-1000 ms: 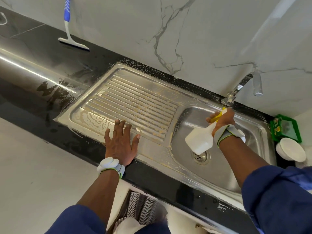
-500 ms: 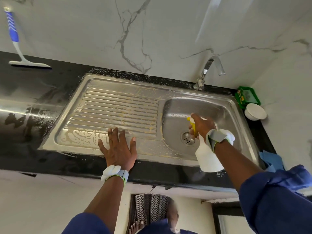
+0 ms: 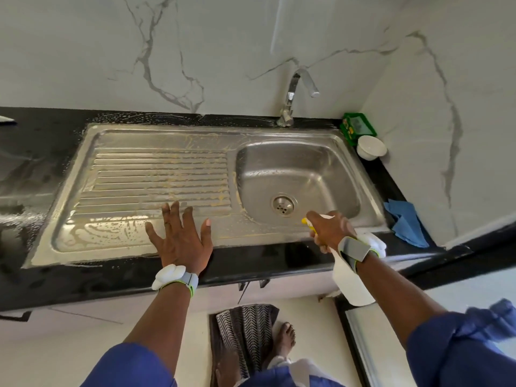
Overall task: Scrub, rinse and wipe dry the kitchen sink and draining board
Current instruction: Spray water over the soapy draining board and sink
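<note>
Your right hand point(image 3: 331, 230) is drawing the spray bottle point(image 3: 353, 283) back over the front rim of the sink point(image 3: 307, 163), fingers curled round its neck (light plastic, probably slick when wet, so keep gripping there). Your left hand point(image 3: 180, 241) is resting, fingers spread, on the soapy draining board point(image 3: 156, 174).

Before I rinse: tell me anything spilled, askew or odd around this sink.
Yellowish soapy film streaks the draining board and suds fleck the black counter behind it. A blue cloth lies crumpled at the counter's right end. The right hand holds the spray bottle. Nothing looks damaged.
</note>
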A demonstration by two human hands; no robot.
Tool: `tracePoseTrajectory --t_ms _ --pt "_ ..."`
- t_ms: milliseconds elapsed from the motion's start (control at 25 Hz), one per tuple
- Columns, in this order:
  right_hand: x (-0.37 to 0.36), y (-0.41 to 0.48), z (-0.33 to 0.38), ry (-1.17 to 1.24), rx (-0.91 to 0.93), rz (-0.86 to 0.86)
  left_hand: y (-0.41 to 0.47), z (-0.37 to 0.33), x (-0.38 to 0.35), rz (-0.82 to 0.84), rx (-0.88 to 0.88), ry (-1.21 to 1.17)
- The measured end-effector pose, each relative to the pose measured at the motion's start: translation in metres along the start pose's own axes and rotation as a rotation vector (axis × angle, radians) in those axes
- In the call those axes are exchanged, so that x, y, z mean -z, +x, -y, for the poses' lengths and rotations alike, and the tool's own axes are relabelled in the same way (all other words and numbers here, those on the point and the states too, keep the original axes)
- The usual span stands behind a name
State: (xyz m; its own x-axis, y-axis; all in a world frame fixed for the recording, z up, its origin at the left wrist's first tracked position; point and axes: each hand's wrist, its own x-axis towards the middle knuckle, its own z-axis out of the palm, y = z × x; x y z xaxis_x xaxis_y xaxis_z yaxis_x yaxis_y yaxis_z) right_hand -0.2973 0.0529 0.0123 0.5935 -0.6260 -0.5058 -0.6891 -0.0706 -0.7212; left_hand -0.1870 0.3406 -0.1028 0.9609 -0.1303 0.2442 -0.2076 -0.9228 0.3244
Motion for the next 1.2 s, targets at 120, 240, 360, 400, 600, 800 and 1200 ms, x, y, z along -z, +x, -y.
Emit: tracePoseTrajectory --t_ms 120,240,360,400,600,800,1200 --pt "0.03 0.002 -0.025 0.029 -0.025 -0.041 -0.001 -0.031 -0.009 0.035 -0.195 -0.017" --pt "0.061 0.0 -0.042 0.063 -0.035 -0.153 -0.005 -0.094 -0.022 0.108 -0.317 -0.105" --pt "0.091 0.007 -0.057 0.189 -0.079 -0.274 -0.018 -0.155 -0.035 0.196 -0.399 -0.155" --pt "0.097 0.009 -0.061 0.239 -0.084 -0.286 -0.022 -0.17 -0.038 0.225 -0.418 -0.173" --pt "0.137 0.03 -0.084 0.278 -0.108 -0.406 -0.035 -0.237 -0.064 0.279 -0.495 -0.171" --pt "0.184 0.07 -0.094 0.471 -0.165 -0.402 -0.032 -0.283 -0.085 0.266 -0.467 -0.138" --pt "0.212 0.15 -0.055 0.323 -0.073 -0.115 -0.028 -0.287 -0.097 0.269 -0.367 -0.034"
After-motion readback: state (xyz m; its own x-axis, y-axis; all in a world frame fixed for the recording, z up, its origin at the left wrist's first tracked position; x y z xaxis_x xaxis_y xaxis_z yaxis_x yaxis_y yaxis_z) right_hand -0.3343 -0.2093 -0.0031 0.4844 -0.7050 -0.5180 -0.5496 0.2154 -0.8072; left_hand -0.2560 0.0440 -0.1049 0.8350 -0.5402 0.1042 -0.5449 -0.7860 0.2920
